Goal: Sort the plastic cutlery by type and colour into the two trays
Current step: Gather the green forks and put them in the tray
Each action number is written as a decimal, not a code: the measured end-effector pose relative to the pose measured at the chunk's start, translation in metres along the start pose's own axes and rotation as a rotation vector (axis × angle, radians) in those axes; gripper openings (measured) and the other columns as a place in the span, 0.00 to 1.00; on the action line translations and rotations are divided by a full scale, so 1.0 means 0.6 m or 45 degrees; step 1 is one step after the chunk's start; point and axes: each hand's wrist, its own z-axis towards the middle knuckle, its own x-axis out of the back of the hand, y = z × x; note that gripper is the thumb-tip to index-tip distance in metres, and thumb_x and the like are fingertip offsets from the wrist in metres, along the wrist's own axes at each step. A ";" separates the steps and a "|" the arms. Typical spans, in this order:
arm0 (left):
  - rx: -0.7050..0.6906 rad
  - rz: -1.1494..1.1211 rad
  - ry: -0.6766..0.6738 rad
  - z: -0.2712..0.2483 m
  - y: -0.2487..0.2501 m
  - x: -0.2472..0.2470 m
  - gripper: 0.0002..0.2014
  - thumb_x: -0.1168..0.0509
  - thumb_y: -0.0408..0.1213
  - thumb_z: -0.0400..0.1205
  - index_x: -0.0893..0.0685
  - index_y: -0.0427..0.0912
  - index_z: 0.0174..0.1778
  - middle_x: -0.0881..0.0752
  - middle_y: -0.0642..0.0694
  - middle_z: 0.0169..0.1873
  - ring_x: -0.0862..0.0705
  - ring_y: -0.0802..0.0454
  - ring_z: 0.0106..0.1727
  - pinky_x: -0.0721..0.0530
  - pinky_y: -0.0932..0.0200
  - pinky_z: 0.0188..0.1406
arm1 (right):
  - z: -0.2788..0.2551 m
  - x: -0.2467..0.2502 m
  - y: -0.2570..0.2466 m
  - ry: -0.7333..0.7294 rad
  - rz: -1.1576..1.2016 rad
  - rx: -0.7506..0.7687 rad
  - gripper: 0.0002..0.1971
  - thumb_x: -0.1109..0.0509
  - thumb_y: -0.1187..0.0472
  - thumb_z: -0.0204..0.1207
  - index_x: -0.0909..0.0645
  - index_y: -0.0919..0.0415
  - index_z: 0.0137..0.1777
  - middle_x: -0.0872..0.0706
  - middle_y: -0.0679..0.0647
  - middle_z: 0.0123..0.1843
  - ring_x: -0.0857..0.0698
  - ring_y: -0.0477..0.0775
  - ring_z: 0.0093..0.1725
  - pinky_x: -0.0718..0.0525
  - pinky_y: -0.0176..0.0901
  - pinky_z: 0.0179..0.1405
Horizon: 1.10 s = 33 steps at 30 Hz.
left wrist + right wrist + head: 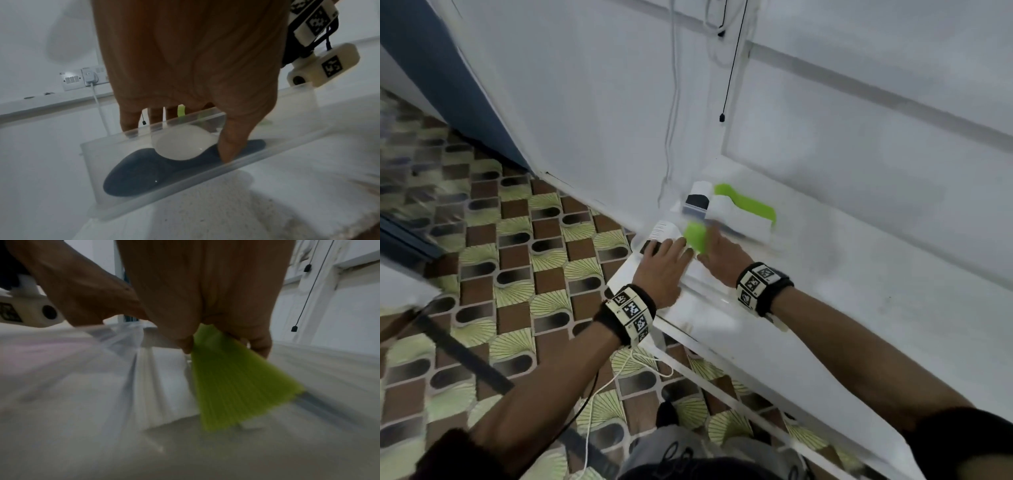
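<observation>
R hand (205,305) grip pinches a blurred green piece (236,382), type unclear, over the worktop (859,291). L hand (185,56) lies flat, fingers straight, holding nothing, in the near clear tray (88,162) w/ dark spoon (139,172) & white spoon (180,144). Second tray (753,233) at 1 o'clock holds green (750,205), white, dark bits. Sorting looks well along; the green piece isn't placed yet.
</observation>
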 end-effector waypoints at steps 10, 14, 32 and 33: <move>-0.144 -0.110 0.120 -0.002 -0.026 -0.017 0.37 0.19 0.48 0.72 0.23 0.38 0.74 0.22 0.31 0.71 0.23 0.33 0.73 0.24 0.42 0.77 | -0.023 -0.024 -0.051 0.214 -0.385 -0.274 0.30 0.31 0.71 0.77 0.30 0.70 0.80 0.20 0.67 0.64 0.19 0.67 0.60 0.11 0.59 0.41; -0.192 -0.031 0.183 -0.002 -0.030 -0.009 0.44 0.14 0.52 0.63 0.17 0.29 0.70 0.13 0.37 0.63 0.16 0.40 0.65 0.24 0.48 0.74 | -0.021 -0.024 -0.038 0.193 -0.156 -0.161 0.29 0.33 0.72 0.81 0.32 0.72 0.81 0.15 0.69 0.58 0.17 0.72 0.57 0.14 0.61 0.45; -0.209 -0.487 0.246 -0.002 -0.035 -0.006 0.34 0.23 0.43 0.71 0.21 0.33 0.72 0.25 0.31 0.71 0.27 0.31 0.72 0.19 0.39 0.69 | -0.032 0.006 -0.046 0.022 -0.071 -0.002 0.18 0.38 0.66 0.83 0.17 0.58 0.70 0.15 0.60 0.61 0.15 0.66 0.57 0.18 0.55 0.50; -0.212 -0.464 0.252 -0.002 -0.035 -0.003 0.33 0.25 0.46 0.72 0.20 0.35 0.71 0.24 0.32 0.70 0.26 0.32 0.71 0.16 0.38 0.64 | -0.037 0.006 -0.042 0.010 -0.050 0.011 0.19 0.38 0.65 0.82 0.16 0.58 0.70 0.14 0.59 0.61 0.15 0.66 0.58 0.17 0.55 0.51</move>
